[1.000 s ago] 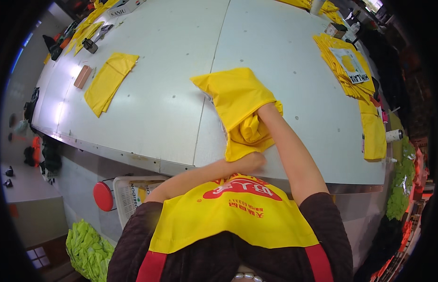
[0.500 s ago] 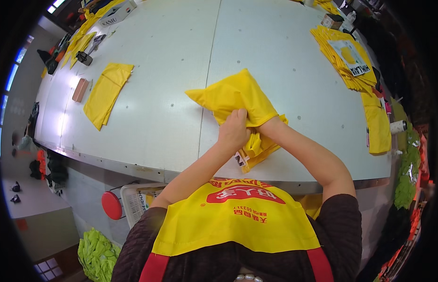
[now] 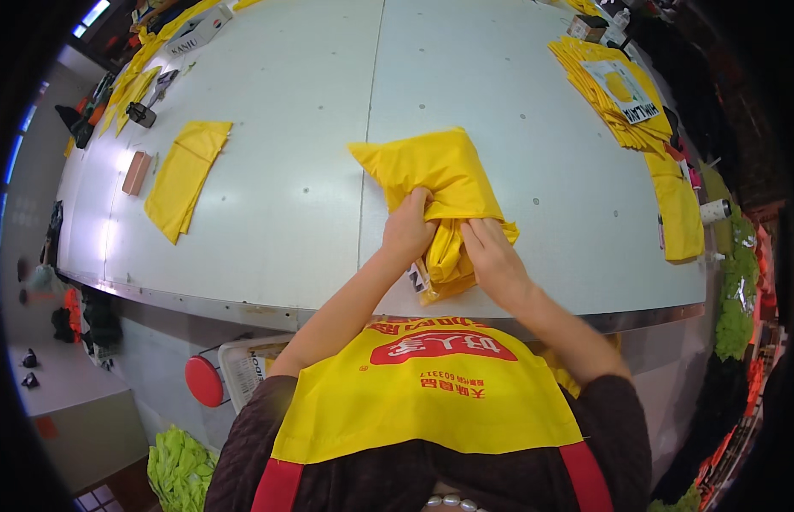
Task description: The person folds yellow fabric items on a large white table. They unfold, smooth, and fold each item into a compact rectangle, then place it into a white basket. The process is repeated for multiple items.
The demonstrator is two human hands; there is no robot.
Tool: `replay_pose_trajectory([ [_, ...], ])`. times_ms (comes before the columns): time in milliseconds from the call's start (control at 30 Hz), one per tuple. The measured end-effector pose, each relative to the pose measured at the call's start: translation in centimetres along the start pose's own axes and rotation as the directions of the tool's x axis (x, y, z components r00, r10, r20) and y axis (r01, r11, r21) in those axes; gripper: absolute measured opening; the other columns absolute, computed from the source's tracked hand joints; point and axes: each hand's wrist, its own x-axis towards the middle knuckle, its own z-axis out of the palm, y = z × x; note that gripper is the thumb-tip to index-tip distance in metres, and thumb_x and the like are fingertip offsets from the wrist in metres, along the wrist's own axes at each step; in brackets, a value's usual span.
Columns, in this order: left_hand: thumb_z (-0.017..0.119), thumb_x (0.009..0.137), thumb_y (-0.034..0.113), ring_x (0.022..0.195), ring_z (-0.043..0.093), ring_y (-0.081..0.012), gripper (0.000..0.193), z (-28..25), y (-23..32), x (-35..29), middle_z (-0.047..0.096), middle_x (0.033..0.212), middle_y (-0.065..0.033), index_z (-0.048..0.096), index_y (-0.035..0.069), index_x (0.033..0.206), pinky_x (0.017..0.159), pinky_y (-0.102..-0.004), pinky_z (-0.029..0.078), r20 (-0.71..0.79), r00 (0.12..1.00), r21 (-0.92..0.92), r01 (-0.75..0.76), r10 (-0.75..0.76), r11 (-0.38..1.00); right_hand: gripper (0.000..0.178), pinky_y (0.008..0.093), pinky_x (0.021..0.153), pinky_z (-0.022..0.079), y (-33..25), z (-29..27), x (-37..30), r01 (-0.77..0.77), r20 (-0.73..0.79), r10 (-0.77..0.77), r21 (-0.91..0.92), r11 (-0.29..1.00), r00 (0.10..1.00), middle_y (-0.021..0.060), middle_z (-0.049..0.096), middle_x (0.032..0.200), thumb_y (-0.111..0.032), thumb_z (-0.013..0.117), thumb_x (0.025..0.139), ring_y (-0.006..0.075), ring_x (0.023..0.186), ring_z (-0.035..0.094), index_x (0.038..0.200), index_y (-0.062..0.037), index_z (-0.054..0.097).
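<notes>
A yellow cloth bag (image 3: pixel 444 175) lies bunched on the table in front of me, its upper part spread out and its lower part crumpled in folds. A white printed patch peeks out at its lower left. My left hand (image 3: pixel 407 227) grips the bag's edge from the left, fingers curled into the cloth. From the right, my right hand (image 3: pixel 494 263) pinches the same edge, its fingertips partly tucked under the fabric.
The pale metal table (image 3: pixel 278 230) ends at a front edge near my apron. To the left lie a folded yellow cloth (image 3: pixel 188 181) and a brownish block (image 3: pixel 137 173). A stack of yellow cloth pieces (image 3: pixel 614 94) and a thread cone (image 3: pixel 715 212) are at the right.
My right hand has drawn back out of the bag, where it was in up to the wrist, and now holds its edge. The left hand still grips the cloth.
</notes>
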Motion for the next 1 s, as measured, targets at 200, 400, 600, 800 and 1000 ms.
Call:
replay_pose_trajectory([
  [200,0.062,0.073,0.009,0.080,0.058,-0.0317,0.024,-1.4,3.7,-0.2,0.057,0.081,-0.0121,0.053,0.007,0.095,0.065,-0.0395,0.048,-0.031,0.890,0.184,-0.442,0.454,0.878,0.016,0.0436,0.073,0.045,0.2,2.7,-2.2,-0.344,-0.079,0.385,0.309,0.887,0.920,0.0256,0.058,0.098,-0.005,0.052,0.083,0.0400,0.087,0.057,0.095,0.0051,0.055],
  [400,0.057,0.075,0.009,0.063,0.057,-0.0296,0.012,-0.8,5.5,0.3,0.053,0.067,-0.0102,0.046,0.006,0.075,0.053,-0.0385,0.046,0.046,0.805,0.273,-0.580,0.592,0.767,0.037,0.0342,0.087,0.043,-0.1,8.9,2.5,-0.376,0.097,0.587,0.848,0.374,0.804,0.0172,0.054,0.115,-0.020,0.058,0.084,0.0242,0.107,0.053,0.116,-0.0050,0.047],
  [600,0.061,0.076,0.012,0.061,0.058,-0.0273,0.015,-2.3,3.7,0.5,0.055,0.065,-0.0085,0.046,0.008,0.077,0.051,-0.0372,0.046,0.103,0.855,0.388,-0.505,0.509,0.771,0.041,0.0336,0.096,0.038,0.4,14.6,3.8,-0.337,0.067,0.584,0.866,0.369,0.809,0.0169,0.046,0.127,-0.022,0.057,0.085,0.0253,0.117,0.046,0.122,-0.0072,0.045],
  [800,0.062,0.077,0.014,0.061,0.060,-0.0258,0.017,-3.7,2.6,0.6,0.057,0.064,-0.0068,0.051,0.009,0.088,0.051,-0.0364,0.047,0.119,0.875,0.387,-0.476,0.469,0.790,0.044,0.0337,0.100,0.035,0.3,16.7,5.3,-0.352,0.112,0.538,0.861,0.367,0.836,0.0168,0.042,0.133,-0.023,0.057,0.086,0.0263,0.122,0.042,0.125,-0.0082,0.044],
  [1000,0.062,0.076,0.013,0.054,0.059,-0.0234,0.014,-4.1,0.2,1.5,0.057,0.060,-0.0055,0.052,0.009,0.086,0.045,-0.0346,0.044,0.149,0.809,0.377,-0.578,0.568,0.724,0.045,0.0344,0.100,0.035,-3.4,16.7,7.3,-0.323,0.049,0.500,0.816,0.479,0.865,0.0168,0.042,0.133,-0.023,0.058,0.085,0.0271,0.122,0.042,0.125,-0.0083,0.044],
])
